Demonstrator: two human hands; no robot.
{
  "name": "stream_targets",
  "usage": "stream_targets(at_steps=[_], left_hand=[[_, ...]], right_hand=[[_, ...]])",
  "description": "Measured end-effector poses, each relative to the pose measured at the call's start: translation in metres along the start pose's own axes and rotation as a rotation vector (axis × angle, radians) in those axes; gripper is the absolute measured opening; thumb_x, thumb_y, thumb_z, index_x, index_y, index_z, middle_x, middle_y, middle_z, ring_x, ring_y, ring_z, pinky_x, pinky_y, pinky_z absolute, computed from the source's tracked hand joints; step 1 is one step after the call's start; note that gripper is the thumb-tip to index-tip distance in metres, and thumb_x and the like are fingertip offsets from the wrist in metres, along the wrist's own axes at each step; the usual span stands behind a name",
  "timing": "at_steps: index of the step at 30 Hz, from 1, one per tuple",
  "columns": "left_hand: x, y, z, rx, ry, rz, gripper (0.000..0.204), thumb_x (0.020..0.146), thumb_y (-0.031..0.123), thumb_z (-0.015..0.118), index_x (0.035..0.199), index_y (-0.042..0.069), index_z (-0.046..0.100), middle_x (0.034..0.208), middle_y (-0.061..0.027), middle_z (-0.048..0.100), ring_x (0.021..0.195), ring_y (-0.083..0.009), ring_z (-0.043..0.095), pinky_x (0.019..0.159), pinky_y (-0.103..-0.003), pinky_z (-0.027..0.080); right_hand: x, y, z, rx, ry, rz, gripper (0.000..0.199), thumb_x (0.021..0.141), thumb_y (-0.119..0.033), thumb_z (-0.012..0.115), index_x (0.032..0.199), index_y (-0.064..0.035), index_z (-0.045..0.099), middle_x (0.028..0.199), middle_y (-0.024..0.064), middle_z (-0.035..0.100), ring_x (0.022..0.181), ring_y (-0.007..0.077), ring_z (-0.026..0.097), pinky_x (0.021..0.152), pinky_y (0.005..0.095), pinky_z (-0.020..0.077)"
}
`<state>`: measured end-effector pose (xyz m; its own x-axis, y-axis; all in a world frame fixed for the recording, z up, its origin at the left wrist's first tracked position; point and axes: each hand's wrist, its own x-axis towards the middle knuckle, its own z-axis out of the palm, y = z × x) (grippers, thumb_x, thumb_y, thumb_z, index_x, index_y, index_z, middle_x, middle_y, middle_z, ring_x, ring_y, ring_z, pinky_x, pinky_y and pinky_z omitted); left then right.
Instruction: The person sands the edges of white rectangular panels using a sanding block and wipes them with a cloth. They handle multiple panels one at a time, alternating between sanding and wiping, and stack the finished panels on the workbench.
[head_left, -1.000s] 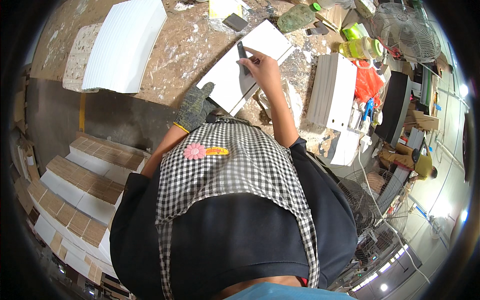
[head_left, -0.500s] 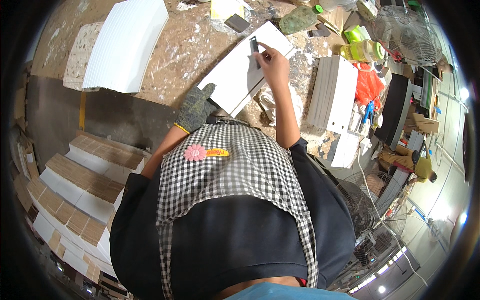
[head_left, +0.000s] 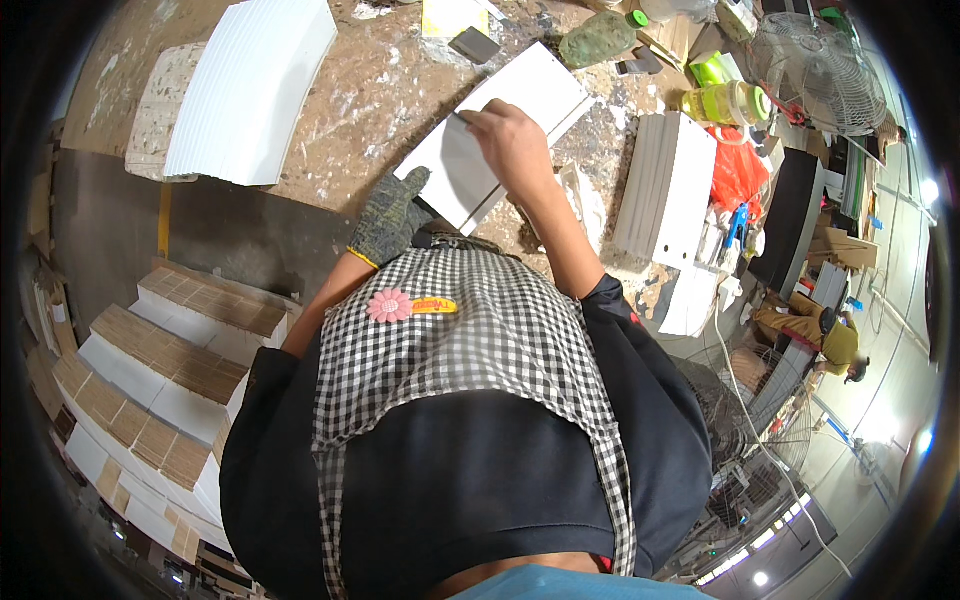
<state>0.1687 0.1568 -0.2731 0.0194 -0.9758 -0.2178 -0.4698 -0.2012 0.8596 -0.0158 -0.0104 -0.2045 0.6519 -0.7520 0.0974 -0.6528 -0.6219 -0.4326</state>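
Note:
A white rectangular board (head_left: 545,85) lies slanted across the workbench in front of me. My left hand (head_left: 388,215), in a dark grey glove with a yellow cuff, is closed on the board's near left corner with the thumb on top. Above the board's far left edge is my bare right hand (head_left: 512,150), fingers closed together. At its fingertips a bit of a small black strip-like tool (head_left: 461,116) shows; the hand hides most of it. A narrow pale strip (head_left: 572,118) runs along the board's right side, and a white cloth (head_left: 585,205) lies beside my right forearm.
White boards (head_left: 250,90) are stacked at the left, and more panels (head_left: 665,185) stand at the right. A dark flat block (head_left: 474,44), a green-capped bottle (head_left: 600,40) and a yellowish jar (head_left: 725,102) sit farther back. Piled panels (head_left: 170,370) fill the lower left. Another person (head_left: 835,335) is far right.
My right hand has moved left and a little nearer, from the middle of the board to its far left edge, with the black tool now mostly hidden. The left hand has stayed put.

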Motion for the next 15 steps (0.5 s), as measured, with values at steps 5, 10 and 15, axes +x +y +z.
stream_targets(at_steps=[5,10,15], left_hand=[[-0.002,0.01,-0.006,0.254,0.0,0.055,0.061,0.083,0.022,0.078,0.139,0.007,0.059,0.127,-0.0261,0.06,0.118,-0.0416,0.058,0.106,-0.048,0.046],[-0.001,0.015,-0.008,0.241,0.015,0.088,0.063,0.081,0.021,0.078,0.139,0.008,0.058,0.127,-0.0263,0.06,0.117,-0.0419,0.058,0.105,-0.048,0.046],[-0.001,0.013,-0.006,0.31,0.007,0.093,0.062,0.079,0.018,0.079,0.136,0.004,0.059,0.123,-0.0269,0.061,0.112,-0.0416,0.06,0.1,-0.047,0.049]], right_hand=[[0.028,0.042,-0.017,-0.22,0.291,0.247,0.02,0.089,-0.012,0.069,0.106,-0.0087,0.078,0.096,0.0113,0.069,0.085,0.0303,0.068,0.077,0.0397,0.0577],[0.015,0.016,-0.004,-0.238,0.204,0.143,0.016,0.091,-0.011,0.065,0.1,-0.0042,0.076,0.094,0.0136,0.068,0.085,0.0322,0.069,0.077,0.0427,0.0582],[0.004,-0.002,0.0,0.088,0.087,0.131,0.02,0.088,-0.012,0.069,0.106,-0.0079,0.078,0.099,0.0107,0.071,0.087,0.0268,0.071,0.076,0.0406,0.0575]])
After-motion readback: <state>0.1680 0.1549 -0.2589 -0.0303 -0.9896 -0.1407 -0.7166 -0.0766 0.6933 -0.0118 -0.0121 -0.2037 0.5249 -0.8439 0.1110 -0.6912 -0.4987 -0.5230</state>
